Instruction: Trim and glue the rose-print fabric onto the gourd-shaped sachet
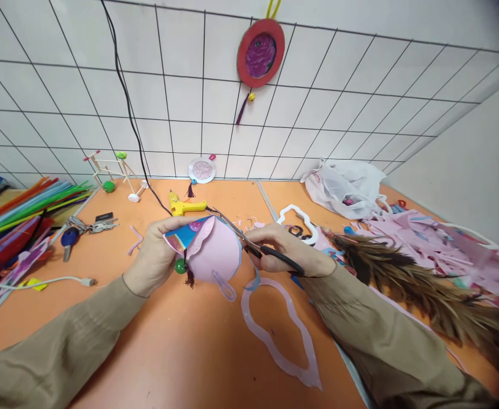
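Observation:
My left hand is closed on the left side of a pink paper ornament. A flap with a blue and purple print folds over its upper left. From it hang a green bead with a dark tassel and a pale loop at the bottom. My right hand grips black-handled scissors, whose blades lie at the ornament's right edge. A thin bluish strip curls down below the scissors. Under my right hand, a pale pink paper outline lies on the table.
A yellow glue gun lies behind my left hand, its black cable rising up the wall. Keys and colourful pipe cleaners lie left. Brown feathers, pink paper scraps and a white plastic bag sit right.

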Tool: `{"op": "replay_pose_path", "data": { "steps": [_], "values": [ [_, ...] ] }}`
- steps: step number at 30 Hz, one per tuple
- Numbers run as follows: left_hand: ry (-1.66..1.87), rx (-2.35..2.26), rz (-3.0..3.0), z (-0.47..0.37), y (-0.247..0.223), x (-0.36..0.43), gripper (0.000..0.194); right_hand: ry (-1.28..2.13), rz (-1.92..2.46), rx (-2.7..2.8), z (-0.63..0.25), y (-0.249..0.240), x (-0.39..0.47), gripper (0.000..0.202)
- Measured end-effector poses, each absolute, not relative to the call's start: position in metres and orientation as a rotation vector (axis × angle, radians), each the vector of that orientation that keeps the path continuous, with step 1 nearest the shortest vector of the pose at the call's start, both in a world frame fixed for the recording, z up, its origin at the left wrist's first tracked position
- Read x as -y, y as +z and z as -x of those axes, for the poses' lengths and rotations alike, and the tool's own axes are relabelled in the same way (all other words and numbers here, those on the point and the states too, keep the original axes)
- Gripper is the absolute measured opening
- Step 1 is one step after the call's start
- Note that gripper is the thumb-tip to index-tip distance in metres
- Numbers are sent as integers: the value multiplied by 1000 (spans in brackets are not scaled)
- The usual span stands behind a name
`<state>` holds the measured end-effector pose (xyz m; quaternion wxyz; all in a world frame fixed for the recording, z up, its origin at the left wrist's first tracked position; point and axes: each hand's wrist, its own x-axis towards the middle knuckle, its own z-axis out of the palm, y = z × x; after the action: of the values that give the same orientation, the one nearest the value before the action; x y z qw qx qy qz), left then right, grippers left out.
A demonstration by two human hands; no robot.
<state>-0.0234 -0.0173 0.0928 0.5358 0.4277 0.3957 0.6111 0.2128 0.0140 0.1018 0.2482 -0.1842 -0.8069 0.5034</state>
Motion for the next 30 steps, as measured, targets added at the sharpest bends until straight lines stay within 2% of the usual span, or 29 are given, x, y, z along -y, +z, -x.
{"op": "replay_pose_path", "data": {
  "steps": [5, 12, 27, 30],
  "values": [
    [1461, -937, -1096, 24, 92, 18, 21, 1385, 560, 2195, -211, 103, -12, 22],
    [1452, -930, -1119, 25, 91, 17, 22, 1373, 565, 2203, -211, 105, -11, 33],
    [1452, -953, -1092, 24, 92, 19, 20, 1347, 713, 2228, -212, 107, -9, 24],
    [1456, -948, -1087, 23, 93, 19, 20, 1366, 714, 2192, -211, 106, -8, 28]
  ]
}}
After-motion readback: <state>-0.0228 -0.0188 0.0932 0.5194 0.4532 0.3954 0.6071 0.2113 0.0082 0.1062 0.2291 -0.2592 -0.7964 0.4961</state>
